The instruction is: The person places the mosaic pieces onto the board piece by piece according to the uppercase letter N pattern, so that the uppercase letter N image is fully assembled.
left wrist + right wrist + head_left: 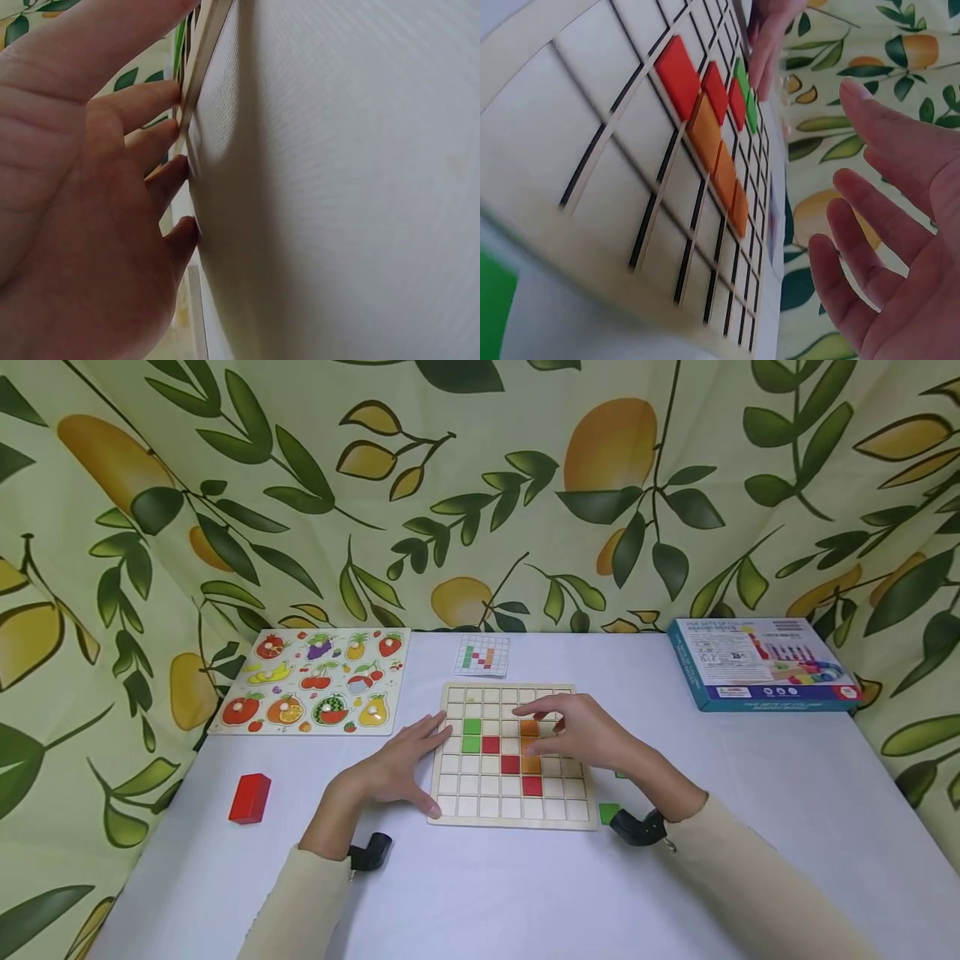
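A wooden grid board point(555, 810) lies on the white table. In its squares sit two green tiles point(472, 727), three red tiles point(510, 764) in a diagonal, and three orange tiles point(706, 133) in a column. My left hand point(397, 764) touches the board's left edge with spread fingers; the left wrist view shows fingertips point(178, 127) against the rim. My right hand point(588, 731) hovers above the orange tiles. In the right wrist view, this hand point(900, 240) has loosely bent fingers, apart from the tiles, with nothing between them.
A small pattern card point(482, 656) lies behind the board. Loose green tiles point(609, 813) lie right of it, partly hidden by the right arm. A fruit puzzle board point(345, 681) and a red block point(250, 798) are at left; a boxed set point(761, 664) is at back right.
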`<state>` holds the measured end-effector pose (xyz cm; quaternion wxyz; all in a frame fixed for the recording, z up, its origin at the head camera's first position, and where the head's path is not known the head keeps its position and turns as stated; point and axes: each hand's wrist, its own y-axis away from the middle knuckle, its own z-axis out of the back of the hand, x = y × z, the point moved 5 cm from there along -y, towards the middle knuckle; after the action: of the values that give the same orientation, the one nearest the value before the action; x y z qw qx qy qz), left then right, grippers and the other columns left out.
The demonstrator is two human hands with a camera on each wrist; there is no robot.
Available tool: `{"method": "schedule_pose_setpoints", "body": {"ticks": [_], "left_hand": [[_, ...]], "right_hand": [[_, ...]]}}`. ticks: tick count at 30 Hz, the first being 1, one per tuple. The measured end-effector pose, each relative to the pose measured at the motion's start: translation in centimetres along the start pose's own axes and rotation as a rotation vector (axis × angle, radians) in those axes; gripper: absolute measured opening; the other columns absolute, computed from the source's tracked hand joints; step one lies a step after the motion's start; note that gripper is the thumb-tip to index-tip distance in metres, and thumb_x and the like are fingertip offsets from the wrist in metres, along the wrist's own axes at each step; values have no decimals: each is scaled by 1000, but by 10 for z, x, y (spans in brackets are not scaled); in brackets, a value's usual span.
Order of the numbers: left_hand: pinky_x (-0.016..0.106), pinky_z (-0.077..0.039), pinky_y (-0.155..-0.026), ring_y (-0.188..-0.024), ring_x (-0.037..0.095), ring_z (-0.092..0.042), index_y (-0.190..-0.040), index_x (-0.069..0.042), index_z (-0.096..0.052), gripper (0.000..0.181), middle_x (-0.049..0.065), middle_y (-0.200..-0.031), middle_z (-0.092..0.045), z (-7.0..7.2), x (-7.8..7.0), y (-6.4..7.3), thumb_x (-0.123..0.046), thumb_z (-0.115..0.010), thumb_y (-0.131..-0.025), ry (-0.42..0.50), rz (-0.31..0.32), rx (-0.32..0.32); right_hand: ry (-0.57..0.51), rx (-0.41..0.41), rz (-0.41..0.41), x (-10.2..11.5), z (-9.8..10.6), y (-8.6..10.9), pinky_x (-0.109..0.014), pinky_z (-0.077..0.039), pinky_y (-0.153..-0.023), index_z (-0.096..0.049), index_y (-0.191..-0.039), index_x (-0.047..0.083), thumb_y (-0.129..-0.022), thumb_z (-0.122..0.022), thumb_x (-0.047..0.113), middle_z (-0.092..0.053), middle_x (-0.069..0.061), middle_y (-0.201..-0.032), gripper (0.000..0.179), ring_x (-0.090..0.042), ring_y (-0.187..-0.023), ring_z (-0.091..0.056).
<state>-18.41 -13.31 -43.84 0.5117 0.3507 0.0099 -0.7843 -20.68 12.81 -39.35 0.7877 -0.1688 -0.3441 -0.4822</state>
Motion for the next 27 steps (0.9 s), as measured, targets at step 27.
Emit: {"method": "schedule_pose_setpoints", "body": {"ticks": [27], "left_hand": [[60, -21, -129, -163, 31, -7, -161, -16, -31, 121, 0, -175, -10, 1, -3, 3, -37, -97, -62, 9, -14, 6]], "right_hand": [[84, -80, -118, -82, 34, 92, -54, -55, -101, -68, -133, 14, -76, -90, 26, -69, -10, -137, 63, -35, -128, -61]]}}
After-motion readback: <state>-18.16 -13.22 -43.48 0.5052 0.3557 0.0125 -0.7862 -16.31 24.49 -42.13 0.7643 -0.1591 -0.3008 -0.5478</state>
